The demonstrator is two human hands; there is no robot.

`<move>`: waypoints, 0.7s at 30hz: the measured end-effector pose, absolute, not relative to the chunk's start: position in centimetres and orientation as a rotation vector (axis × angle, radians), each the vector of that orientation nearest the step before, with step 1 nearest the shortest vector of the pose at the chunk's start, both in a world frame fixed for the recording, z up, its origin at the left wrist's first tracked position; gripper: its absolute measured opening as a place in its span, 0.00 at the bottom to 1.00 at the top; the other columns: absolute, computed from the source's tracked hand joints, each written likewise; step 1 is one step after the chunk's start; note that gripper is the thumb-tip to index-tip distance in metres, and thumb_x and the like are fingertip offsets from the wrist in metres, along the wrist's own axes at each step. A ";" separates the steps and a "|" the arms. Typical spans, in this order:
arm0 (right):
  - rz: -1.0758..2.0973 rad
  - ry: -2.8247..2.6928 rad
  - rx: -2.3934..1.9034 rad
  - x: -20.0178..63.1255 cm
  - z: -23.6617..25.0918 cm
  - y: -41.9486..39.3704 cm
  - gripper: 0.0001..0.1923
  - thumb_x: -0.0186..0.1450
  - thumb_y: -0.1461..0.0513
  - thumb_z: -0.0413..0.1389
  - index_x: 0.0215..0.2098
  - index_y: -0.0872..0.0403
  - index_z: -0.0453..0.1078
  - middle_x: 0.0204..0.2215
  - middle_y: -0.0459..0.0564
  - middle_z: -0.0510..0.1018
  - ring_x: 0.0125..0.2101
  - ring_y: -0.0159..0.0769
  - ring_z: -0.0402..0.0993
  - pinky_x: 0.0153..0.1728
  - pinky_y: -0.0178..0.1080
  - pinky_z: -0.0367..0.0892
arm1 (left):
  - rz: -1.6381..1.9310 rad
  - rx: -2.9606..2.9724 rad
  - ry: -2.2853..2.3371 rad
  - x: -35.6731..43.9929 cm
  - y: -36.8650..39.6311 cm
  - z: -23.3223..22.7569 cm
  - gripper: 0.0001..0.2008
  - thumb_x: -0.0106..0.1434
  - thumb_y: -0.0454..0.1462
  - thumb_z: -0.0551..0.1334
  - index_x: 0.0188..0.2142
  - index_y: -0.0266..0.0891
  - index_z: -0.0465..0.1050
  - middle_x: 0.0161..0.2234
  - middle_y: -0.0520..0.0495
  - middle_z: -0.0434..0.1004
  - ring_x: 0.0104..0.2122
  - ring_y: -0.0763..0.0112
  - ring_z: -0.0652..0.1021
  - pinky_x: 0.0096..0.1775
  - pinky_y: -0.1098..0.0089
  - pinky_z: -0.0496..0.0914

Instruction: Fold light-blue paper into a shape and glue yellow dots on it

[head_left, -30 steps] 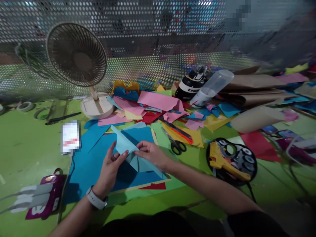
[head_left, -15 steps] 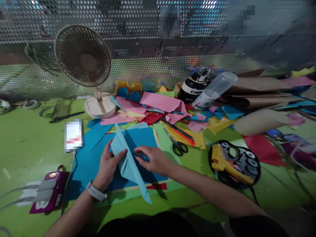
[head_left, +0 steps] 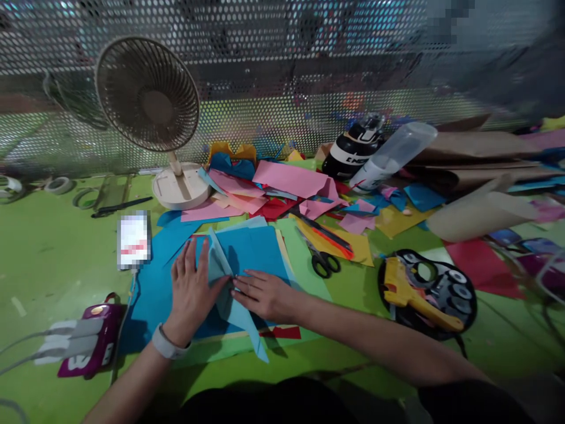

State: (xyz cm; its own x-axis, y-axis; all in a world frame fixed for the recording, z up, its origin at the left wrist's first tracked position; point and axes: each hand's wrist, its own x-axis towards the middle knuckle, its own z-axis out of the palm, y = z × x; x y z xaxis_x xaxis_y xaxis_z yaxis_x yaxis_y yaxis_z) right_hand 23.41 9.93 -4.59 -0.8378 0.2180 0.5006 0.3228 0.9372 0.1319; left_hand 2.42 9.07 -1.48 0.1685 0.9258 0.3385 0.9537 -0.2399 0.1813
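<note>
The light blue paper (head_left: 236,313) is between my two hands, above the darker blue sheets (head_left: 150,303) on the green bench (head_left: 39,247). It has a long folded edge which runs slanting, from the upper left down to a narrow point near my side of the bench.

My left hand (head_left: 189,288) is wide: the fingers are stretched away from me, and the thumb goes across to the fold. A pale wristband (head_left: 166,343) is on this wrist. My right hand (head_left: 270,295) comes from the other side, with its fingers nearly straight and close together, and the fingertips are at the fold, just beside my left thumb. I cannot tell if they pinch the paper or only press on it.

To the right of the sheets lie the scissors (head_left: 325,264) with black handles, and farther to the right a yellow glue gun (head_left: 419,303) rests in a black tray (head_left: 468,300). On the left there is a purple power strip (head_left: 95,348) with grey plugs in it. Behind my hands, pink paper (head_left: 289,178) lies among other coloured pieces, between the fan (head_left: 156,106) and a black bottle (head_left: 348,154).
</note>
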 end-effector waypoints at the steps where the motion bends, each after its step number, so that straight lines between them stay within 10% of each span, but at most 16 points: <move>1: -0.252 -2.617 -0.391 23.4 -4.5 10.0 0.13 0.68 0.68 0.49 0.47 0.62 0.73 0.46 0.61 0.79 0.47 0.42 0.76 0.51 0.47 0.70 | -0.543 -2.417 -1.749 2.3 8.9 -1.8 0.28 0.65 0.42 0.59 0.63 0.35 0.60 0.65 0.30 0.58 0.64 0.44 0.58 0.59 0.46 0.57; 5: -0.084 -2.700 -0.414 23.6 -4.1 10.1 0.16 0.67 0.64 0.50 0.48 0.64 0.73 0.49 0.64 0.77 0.51 0.46 0.73 0.54 0.49 0.68 | -0.296 -2.802 -1.324 1.8 7.8 -3.9 0.23 0.68 0.30 0.47 0.61 0.33 0.61 0.64 0.35 0.61 0.64 0.59 0.62 0.62 0.57 0.59; 21: 0.106 -2.739 -0.347 25.8 -4.7 9.1 0.15 0.70 0.67 0.47 0.50 0.56 0.72 0.52 0.54 0.77 0.56 0.37 0.69 0.59 0.48 0.63 | -0.280 -3.027 -1.285 1.5 9.5 -3.4 0.23 0.71 0.34 0.46 0.65 0.37 0.56 0.66 0.40 0.56 0.66 0.61 0.55 0.65 0.52 0.49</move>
State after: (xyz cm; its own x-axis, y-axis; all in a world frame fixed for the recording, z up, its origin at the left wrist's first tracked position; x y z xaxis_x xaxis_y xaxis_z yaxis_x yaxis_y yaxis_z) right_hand 25.84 9.06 -4.74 -0.8987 0.2545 0.3573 0.2262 0.9667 -0.1195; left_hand 1.54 9.47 -3.41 0.6847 0.7229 0.0930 0.6961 -0.6864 0.2106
